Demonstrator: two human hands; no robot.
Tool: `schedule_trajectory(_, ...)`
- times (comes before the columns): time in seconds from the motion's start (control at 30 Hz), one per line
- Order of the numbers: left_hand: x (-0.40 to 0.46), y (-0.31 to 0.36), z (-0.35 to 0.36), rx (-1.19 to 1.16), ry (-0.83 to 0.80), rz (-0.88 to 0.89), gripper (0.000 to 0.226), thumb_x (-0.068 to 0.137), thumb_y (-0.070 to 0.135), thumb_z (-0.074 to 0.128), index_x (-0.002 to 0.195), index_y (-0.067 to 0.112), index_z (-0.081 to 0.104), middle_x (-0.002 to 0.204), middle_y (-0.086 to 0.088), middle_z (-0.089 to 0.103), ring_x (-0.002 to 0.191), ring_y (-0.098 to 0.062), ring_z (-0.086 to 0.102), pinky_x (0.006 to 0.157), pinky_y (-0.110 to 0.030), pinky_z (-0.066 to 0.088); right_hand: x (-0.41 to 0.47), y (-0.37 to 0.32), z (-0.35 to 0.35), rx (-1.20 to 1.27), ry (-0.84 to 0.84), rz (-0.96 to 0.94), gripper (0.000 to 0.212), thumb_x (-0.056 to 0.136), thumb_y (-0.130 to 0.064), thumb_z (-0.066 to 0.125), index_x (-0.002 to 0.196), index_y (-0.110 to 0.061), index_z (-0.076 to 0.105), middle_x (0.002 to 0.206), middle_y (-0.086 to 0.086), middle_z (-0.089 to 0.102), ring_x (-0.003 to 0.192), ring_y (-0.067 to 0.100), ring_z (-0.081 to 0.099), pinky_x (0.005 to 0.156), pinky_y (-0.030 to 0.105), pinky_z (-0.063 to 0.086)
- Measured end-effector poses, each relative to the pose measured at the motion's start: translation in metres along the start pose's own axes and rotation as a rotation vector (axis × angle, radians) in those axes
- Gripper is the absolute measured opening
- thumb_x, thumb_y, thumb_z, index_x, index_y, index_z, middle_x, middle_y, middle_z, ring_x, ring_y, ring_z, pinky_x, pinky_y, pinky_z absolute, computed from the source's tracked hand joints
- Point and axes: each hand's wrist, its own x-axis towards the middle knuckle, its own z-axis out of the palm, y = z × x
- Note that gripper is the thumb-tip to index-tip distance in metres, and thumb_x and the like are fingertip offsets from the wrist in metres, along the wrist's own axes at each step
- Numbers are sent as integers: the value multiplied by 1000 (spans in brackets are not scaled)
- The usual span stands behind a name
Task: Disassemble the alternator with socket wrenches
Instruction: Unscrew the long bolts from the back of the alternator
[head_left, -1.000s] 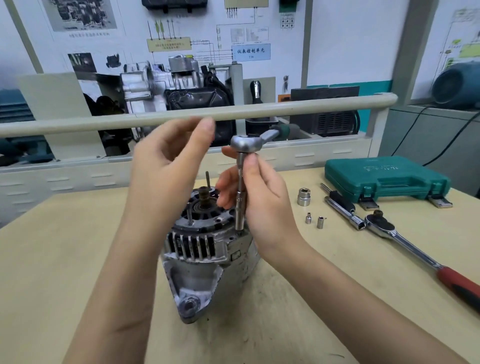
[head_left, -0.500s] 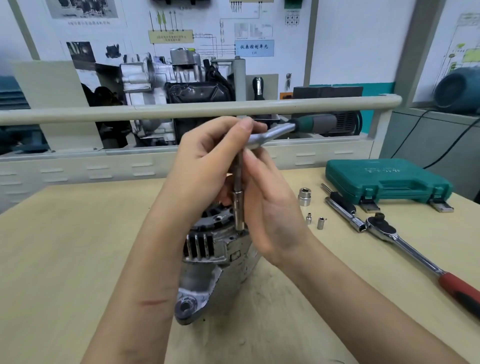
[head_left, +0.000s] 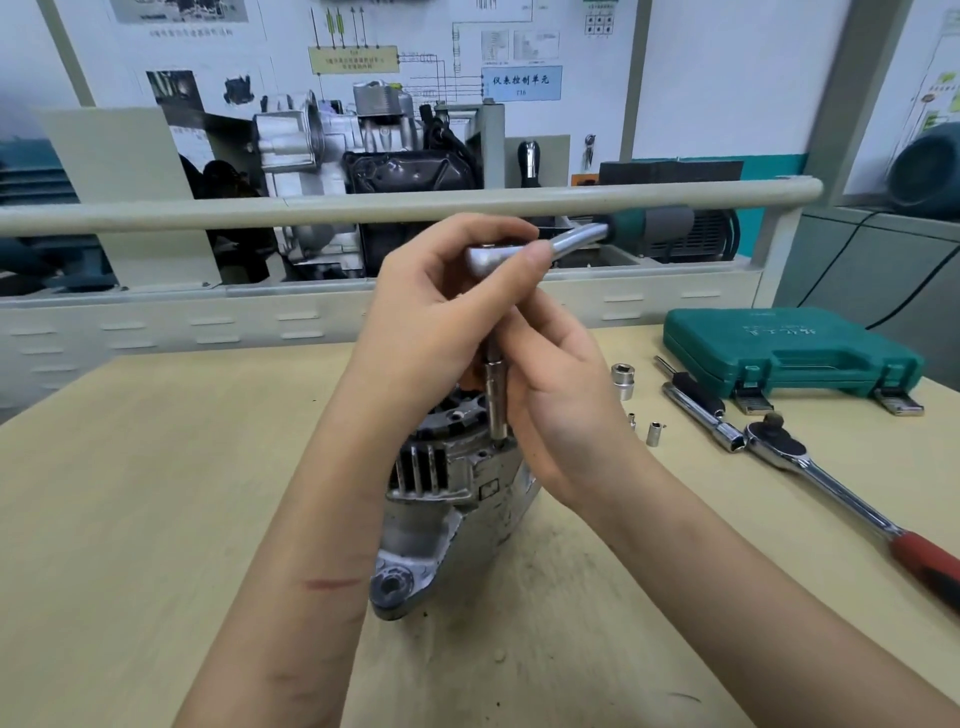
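A silver alternator (head_left: 441, 514) stands on end in the middle of the wooden table (head_left: 156, 493). A small ratchet wrench (head_left: 576, 240) with a green handle carries a long extension and socket (head_left: 497, 405) that stands upright on a bolt at the alternator's top right edge. My left hand (head_left: 441, 312) is closed over the ratchet head from above. My right hand (head_left: 561, 400) wraps around the extension shaft just below the head. My left forearm hides most of the alternator's top.
To the right lie three loose sockets (head_left: 623, 381), a big ratchet with a red handle (head_left: 810, 462), an extension bar (head_left: 696, 405) and a shut green tool case (head_left: 789, 353). A pale rail (head_left: 208, 215) and an engine display stand behind the table.
My left hand came down from above the alternator and closed over the ratchet head. The ratchet handle swung to the right. My right hand stayed on the extension.
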Motion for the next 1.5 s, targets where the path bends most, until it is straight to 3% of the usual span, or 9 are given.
schedule_trajectory(0.13,-1,0,3,-35,24,-11,7,85,24,61,80,27,65,78,-28,59,42,-27,44,31,-21,34,0,2,3,-111,63,-32,22,97,-11,38,91,-18,58,71,3,47,53,6,39,49,16,33)
schedule_trajectory(0.43,3,-6,0,-211,-94,-84,17,80,31,51,87,29,66,77,-2,71,53,-27,41,31,-15,35,1,5,0,-84,22,-62,17,90,-21,41,79,-14,52,56,-13,46,48,4,36,47,15,31)
schedule_trajectory(0.63,3,-9,1,-255,-107,-95,16,79,31,50,86,27,64,73,-7,70,38,-11,39,30,-13,33,1,4,1,-83,40,-50,19,95,-15,39,84,-14,55,56,-11,45,48,4,35,46,15,28)
schedule_trajectory(0.73,1,-5,4,-117,-2,-35,7,80,28,58,82,25,64,66,-27,58,34,-11,42,31,-15,35,0,4,1,-121,62,-38,22,96,-15,39,88,-18,59,64,9,49,55,7,39,48,16,32)
schedule_trajectory(0.83,0,-4,8,229,164,154,4,83,25,64,81,22,64,60,12,56,47,0,51,46,-16,43,0,4,2,-141,75,-12,27,97,-12,40,84,-18,63,85,38,49,75,22,41,60,24,35)
schedule_trajectory(0.97,-3,-1,14,602,345,262,23,79,36,59,90,17,69,67,17,55,74,-7,55,67,-25,44,3,7,0,-97,66,-12,34,92,-15,44,76,-26,72,73,0,61,76,19,46,61,23,39)
schedule_trajectory(1.23,-1,7,4,63,33,-87,8,86,30,60,83,26,64,76,-4,69,44,-8,51,37,-17,37,0,3,2,-42,54,-15,24,95,-17,41,86,-17,63,76,3,60,62,6,54,53,16,44)
schedule_trajectory(1.37,0,7,-5,-21,-53,-128,20,73,37,59,84,22,65,78,-1,67,56,-8,56,42,-15,41,3,-8,-4,-56,-20,71,22,93,-13,42,99,-13,63,96,10,69,88,21,66,82,32,52)
schedule_trajectory(1.5,1,5,-14,-33,-140,-83,31,67,34,57,94,22,64,80,7,65,72,-5,61,61,-18,51,6,-20,-6,-153,-22,52,21,89,-5,46,103,-10,61,96,8,65,88,18,62,76,28,50)
